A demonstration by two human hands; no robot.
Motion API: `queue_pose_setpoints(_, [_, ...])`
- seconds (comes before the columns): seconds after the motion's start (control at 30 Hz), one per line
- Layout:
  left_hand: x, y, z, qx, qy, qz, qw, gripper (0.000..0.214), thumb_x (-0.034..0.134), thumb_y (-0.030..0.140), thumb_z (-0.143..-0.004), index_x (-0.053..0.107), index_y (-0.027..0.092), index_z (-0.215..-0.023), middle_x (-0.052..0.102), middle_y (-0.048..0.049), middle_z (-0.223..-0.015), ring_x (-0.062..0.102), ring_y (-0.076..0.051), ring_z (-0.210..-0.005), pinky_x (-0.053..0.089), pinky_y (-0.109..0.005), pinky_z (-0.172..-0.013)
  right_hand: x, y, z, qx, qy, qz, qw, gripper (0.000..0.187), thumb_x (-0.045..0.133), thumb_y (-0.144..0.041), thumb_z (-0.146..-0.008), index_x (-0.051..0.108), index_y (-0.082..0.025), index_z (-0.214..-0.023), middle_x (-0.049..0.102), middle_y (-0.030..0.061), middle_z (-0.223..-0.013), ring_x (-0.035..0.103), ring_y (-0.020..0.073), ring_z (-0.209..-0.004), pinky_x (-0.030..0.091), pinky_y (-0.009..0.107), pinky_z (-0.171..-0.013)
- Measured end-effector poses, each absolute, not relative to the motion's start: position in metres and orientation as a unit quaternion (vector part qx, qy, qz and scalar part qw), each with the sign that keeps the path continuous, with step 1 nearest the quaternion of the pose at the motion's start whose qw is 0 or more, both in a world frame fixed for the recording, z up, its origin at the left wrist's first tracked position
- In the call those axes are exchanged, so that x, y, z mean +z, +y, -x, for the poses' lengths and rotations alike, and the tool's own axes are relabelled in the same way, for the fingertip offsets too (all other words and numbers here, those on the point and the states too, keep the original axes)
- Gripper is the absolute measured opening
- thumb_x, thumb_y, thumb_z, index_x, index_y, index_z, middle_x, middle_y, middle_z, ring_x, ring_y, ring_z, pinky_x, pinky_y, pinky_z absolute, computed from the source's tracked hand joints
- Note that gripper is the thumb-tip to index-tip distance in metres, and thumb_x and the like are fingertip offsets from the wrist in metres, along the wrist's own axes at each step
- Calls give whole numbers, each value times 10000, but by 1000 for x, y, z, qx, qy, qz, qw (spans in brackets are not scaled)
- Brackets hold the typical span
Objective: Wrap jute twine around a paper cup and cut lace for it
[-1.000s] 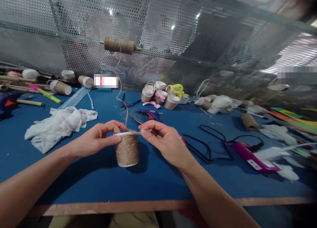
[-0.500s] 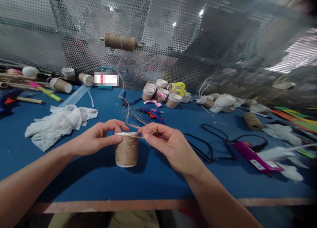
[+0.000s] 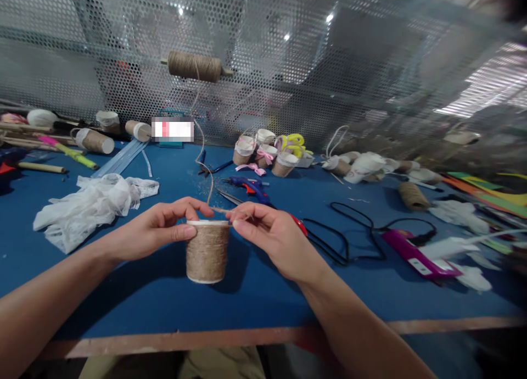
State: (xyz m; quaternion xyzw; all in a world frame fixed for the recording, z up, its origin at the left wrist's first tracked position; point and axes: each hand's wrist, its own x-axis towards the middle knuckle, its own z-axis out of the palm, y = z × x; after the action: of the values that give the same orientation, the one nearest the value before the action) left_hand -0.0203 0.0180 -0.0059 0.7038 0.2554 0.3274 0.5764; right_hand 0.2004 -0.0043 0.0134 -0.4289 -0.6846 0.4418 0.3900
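A small cup wrapped in brown jute twine [image 3: 206,251] stands on the blue table [image 3: 263,302] in front of me. My left hand [image 3: 158,229] pinches its white rim, thumb on the near side and fingers over the top. My right hand [image 3: 272,233] pinches the twine strand [image 3: 211,188] just right of the rim. The strand runs up from the cup to a twine spool [image 3: 193,66] mounted on the perforated metal wall.
Behind the cup lie scissors, a blue glue gun [image 3: 253,185] and several finished twine cups with bows [image 3: 267,155]. A crumpled white lace cloth [image 3: 88,203] lies at left. A black cord and a pink tool [image 3: 407,247] lie at right, beside coloured paper sheets.
The hands and cup stay almost in place. My right fingers have shifted slightly along the rim with the strand. The view has tilted a little.
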Motion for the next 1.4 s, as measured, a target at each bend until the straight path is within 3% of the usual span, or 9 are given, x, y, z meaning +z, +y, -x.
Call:
queue_pose_setpoints(0.6, [-7, 15, 21, 323, 237, -629, 666, 166, 610, 316, -777, 581, 166, -711, 531, -48, -1202, 456, -265, -1156, 374, -384, -937, 9, -4, -198, 498, -660, 411, 383, 129, 599, -282, -762, 524, -184, -726, 631, 35, -929, 562, 130, -819, 434, 279, -746])
queue_pose_setpoints(0.77, [-6, 15, 20, 331, 226, -622, 673, 176, 622, 316, -768, 584, 161, -693, 541, -63, -1167, 464, -247, -1135, 378, -350, -930, 12, -5, -198, 492, -664, 431, 362, 147, 592, -316, -762, 537, -180, -774, 620, 29, -857, 560, 131, -780, 436, 283, -725])
queue_pose_setpoints(1.13, [-10, 17, 20, 329, 240, -639, 652, 152, 594, 305, -789, 582, 158, -750, 556, -71, -1158, 489, -245, -1105, 378, -373, -938, 12, -6, -198, 453, -683, 421, 388, 125, 570, -287, -772, 513, -183, -731, 595, 21, -797, 554, 137, -748, 445, 294, -702])
queue_pose_setpoints(1.4, [-11, 19, 18, 320, 259, -703, 581, 249, 691, 324, -696, 616, 165, -871, 596, -77, -1042, 485, -256, -1095, 371, -365, -938, 10, -7, -198, 402, -713, 434, 376, 74, 555, -239, -775, 531, -179, -739, 601, 23, -787, 563, 139, -748, 461, 289, -697])
